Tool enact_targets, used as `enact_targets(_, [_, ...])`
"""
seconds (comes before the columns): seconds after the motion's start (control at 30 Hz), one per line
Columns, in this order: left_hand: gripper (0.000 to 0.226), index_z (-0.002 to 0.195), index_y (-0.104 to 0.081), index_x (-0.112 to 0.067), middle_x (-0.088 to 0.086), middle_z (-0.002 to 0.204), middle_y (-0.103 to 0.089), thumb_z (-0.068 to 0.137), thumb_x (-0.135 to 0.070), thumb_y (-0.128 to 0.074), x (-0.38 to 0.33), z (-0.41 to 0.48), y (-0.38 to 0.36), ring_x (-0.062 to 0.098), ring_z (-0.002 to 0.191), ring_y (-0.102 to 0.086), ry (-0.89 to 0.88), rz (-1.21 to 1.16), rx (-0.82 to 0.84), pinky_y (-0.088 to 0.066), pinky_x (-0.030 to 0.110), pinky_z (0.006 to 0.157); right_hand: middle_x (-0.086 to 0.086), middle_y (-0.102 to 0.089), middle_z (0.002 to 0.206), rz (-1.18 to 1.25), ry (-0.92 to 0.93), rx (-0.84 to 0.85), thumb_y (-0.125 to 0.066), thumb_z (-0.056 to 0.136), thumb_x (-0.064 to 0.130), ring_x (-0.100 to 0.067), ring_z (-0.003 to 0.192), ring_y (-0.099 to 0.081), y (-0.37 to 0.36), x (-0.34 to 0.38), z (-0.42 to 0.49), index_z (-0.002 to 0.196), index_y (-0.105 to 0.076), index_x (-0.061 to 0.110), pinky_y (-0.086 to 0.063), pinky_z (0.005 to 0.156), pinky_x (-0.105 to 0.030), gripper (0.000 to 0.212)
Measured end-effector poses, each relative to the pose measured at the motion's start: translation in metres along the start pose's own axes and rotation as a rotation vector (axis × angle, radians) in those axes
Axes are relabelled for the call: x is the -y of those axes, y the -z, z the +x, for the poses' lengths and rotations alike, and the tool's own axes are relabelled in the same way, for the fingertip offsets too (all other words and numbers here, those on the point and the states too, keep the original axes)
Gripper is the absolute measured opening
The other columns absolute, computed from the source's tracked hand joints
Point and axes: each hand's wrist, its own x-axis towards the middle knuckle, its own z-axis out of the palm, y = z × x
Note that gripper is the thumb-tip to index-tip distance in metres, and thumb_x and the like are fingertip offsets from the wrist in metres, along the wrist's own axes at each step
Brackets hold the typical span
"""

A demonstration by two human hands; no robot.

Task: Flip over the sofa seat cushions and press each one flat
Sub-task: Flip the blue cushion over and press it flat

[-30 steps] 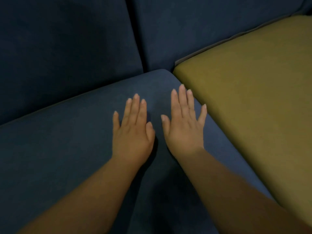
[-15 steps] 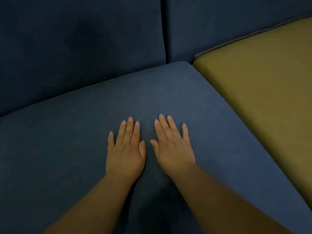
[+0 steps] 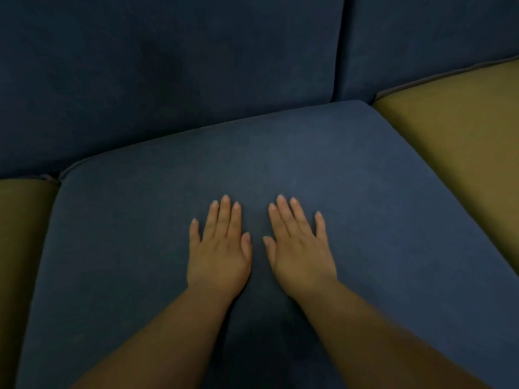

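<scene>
Shifted toward the centre of the blue seat cushion [image 3: 280, 153], left hand [image 3: 219, 254] and right hand [image 3: 302, 256] press it, both flat, outstretched.

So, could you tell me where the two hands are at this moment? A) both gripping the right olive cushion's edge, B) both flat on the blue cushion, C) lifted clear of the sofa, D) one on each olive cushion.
B: the left hand and right hand lie side by side, fingers straight, on the blue cushion between the olive ones.
</scene>
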Motion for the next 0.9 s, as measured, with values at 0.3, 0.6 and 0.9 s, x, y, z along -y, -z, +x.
enact_targets(0.3, [0.073, 0.154, 0.002, -0.021, -0.008, 0.155, 0.022, 0.087, -0.051, 0.007, 0.024, -0.019, 0.031, 0.007, 0.141, 0.024, 0.005, -0.105, -0.043, 0.009, 0.042, 0.116, 0.005, 0.023, 0.159, 0.007, -0.023, 0.055, -0.011, 0.103, 0.043, -0.011, 0.145, 0.023, 0.032, 0.046, 0.003, 0.154, 0.010, 0.021, 0.016, 0.116, -0.049, 0.059])
enact_targets(0.6, [0.070, 0.153, -0.010, -0.018, -0.003, 0.160, 0.002, 0.091, -0.050, -0.002, 0.143, -0.073, 0.021, 0.016, 0.148, 0.000, 0.189, -0.073, -0.070, -0.008, 0.051, 0.119, -0.001, -0.010, 0.161, -0.017, 0.166, -0.030, -0.020, 0.097, 0.046, -0.018, 0.149, -0.010, -0.015, 0.145, -0.011, 0.153, -0.027, 0.014, -0.005, 0.115, -0.055, 0.065])
enact_targets(0.9, [0.063, 0.152, -0.001, -0.021, -0.008, 0.157, 0.014, 0.094, -0.045, -0.005, 0.180, -0.100, 0.042, 0.009, 0.146, 0.015, 0.274, -0.207, -0.272, 0.007, 0.045, 0.118, -0.004, -0.020, 0.160, 0.080, 0.333, -0.157, -0.028, 0.095, 0.040, -0.021, 0.147, -0.018, -0.018, 0.218, -0.024, 0.151, -0.031, 0.013, -0.007, 0.114, -0.054, 0.062])
